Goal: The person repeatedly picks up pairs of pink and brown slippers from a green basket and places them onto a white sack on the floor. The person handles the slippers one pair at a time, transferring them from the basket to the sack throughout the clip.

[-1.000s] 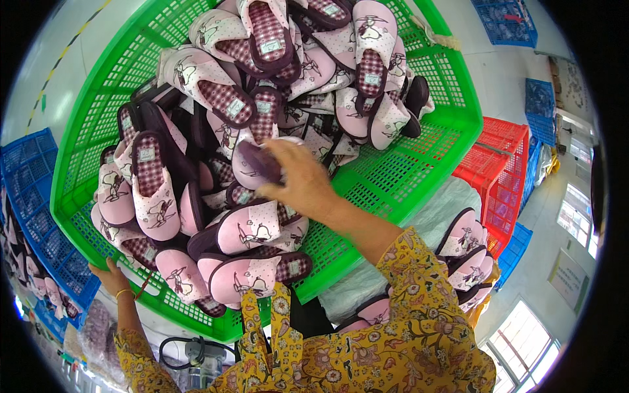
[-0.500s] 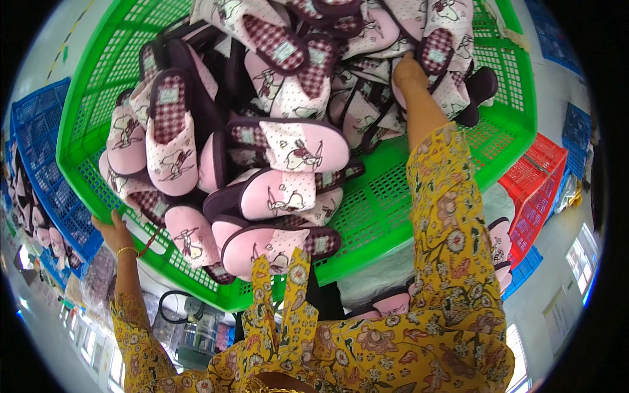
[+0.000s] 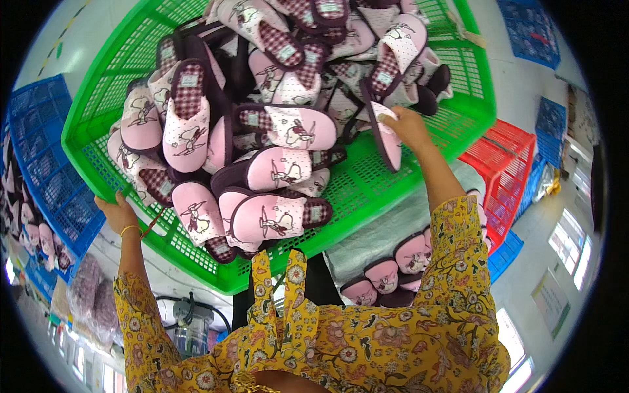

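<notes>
A large green plastic basket (image 3: 226, 280) with perforated walls stands before me, heaped with slippers. Its near left rim is gripped by my left hand (image 3: 120, 213), beside the handle opening. At the basket's right part, my right hand (image 3: 409, 128) is closed on a pink slipper (image 3: 391, 145) with a dark sole, held on edge with its toe toward me. Just beyond it lies a slipper with a checked insole (image 3: 397, 56). Other pink-and-white slippers (image 3: 286, 127) with a printed cartoon figure lie at various angles on the left and in the middle.
Several more pink slippers (image 3: 381, 276) rest on a pale plastic sheet (image 3: 350, 252) beneath the basket's near right side. A red crate (image 3: 501, 167) stands at the right. Blue crates (image 3: 49, 157) line the left. Below left is a clear container with a black hose (image 3: 190, 313).
My right hand has come out of the pile toward me with the pink slipper in it. In view, the basket's right side has shifted left, uncovering more slippers on the sheet.
</notes>
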`<control>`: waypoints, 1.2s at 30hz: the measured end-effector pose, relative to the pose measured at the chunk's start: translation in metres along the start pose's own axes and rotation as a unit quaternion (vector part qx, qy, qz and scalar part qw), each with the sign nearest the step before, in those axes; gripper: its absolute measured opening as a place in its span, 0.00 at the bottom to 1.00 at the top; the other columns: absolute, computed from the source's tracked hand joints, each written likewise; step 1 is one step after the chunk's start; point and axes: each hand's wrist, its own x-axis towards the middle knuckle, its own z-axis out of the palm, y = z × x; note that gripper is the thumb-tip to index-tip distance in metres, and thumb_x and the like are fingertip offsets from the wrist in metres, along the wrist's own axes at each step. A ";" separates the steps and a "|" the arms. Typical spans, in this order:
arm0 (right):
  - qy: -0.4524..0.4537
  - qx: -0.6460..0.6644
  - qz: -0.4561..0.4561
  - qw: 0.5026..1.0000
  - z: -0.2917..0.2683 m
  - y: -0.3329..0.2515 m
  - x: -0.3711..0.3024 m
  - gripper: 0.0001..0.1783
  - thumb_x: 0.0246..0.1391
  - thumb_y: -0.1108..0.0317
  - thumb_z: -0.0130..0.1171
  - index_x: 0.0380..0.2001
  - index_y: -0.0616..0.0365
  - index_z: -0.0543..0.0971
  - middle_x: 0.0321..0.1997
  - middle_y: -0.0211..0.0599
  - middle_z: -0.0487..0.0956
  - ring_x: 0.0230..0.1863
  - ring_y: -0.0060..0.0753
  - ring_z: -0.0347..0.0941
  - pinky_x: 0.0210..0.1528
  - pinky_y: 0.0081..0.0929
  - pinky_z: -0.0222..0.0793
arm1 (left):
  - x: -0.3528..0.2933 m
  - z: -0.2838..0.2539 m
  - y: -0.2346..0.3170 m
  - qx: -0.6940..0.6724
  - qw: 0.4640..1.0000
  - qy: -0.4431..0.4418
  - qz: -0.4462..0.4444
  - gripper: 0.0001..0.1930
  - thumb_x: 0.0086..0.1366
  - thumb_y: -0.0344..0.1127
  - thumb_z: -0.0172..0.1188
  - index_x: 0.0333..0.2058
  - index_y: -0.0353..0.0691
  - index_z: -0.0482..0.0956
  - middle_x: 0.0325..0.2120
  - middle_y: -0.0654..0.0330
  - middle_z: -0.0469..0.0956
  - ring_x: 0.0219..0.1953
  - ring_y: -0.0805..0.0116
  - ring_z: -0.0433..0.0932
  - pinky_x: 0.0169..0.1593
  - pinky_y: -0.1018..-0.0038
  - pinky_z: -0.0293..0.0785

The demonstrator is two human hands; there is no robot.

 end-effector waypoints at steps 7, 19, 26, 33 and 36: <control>-0.050 0.227 -0.066 0.970 -0.017 -0.077 -0.065 0.15 0.54 0.61 0.62 0.36 0.63 0.78 0.29 0.27 0.75 0.31 0.15 0.67 0.34 0.19 0.64 | -0.002 -0.004 0.007 -0.024 1.000 -0.007 0.001 0.32 0.61 0.42 0.56 0.60 0.39 0.55 0.53 0.47 0.70 0.51 0.44 0.72 0.50 0.57 0.69; 0.069 0.024 -0.342 0.937 0.014 -0.216 -0.129 0.12 0.41 0.61 0.67 0.31 0.51 0.81 0.31 0.33 0.79 0.33 0.39 0.75 0.34 0.33 0.63 | -0.005 -0.016 0.018 -0.037 0.998 -0.042 -0.014 0.35 0.61 0.42 0.54 0.63 0.38 0.51 0.53 0.44 0.70 0.47 0.44 0.75 0.47 0.55 0.71; 0.098 0.061 -0.235 0.965 0.034 -0.290 -0.113 0.15 0.43 0.58 0.65 0.32 0.56 0.78 0.30 0.43 0.78 0.32 0.47 0.74 0.35 0.40 0.67 | -0.006 -0.025 0.019 -0.037 0.998 -0.045 -0.022 0.35 0.62 0.41 0.54 0.63 0.36 0.49 0.57 0.45 0.65 0.51 0.46 0.73 0.50 0.57 0.71; -0.067 0.078 -0.112 0.988 0.071 -0.292 -0.016 0.25 0.40 0.48 0.64 0.27 0.65 0.80 0.28 0.52 0.79 0.33 0.49 0.76 0.37 0.37 0.69 | -0.006 -0.026 0.016 -0.058 0.995 -0.071 -0.031 0.35 0.62 0.40 0.54 0.63 0.40 0.49 0.56 0.46 0.67 0.48 0.44 0.75 0.48 0.56 0.72; -0.097 -0.021 -0.095 0.990 0.077 -0.304 0.001 0.25 0.40 0.48 0.64 0.29 0.64 0.81 0.31 0.51 0.80 0.36 0.49 0.76 0.40 0.37 0.70 | -0.007 -0.028 0.021 -0.068 0.995 -0.069 -0.033 0.34 0.62 0.40 0.54 0.63 0.41 0.49 0.55 0.46 0.68 0.47 0.44 0.75 0.47 0.55 0.72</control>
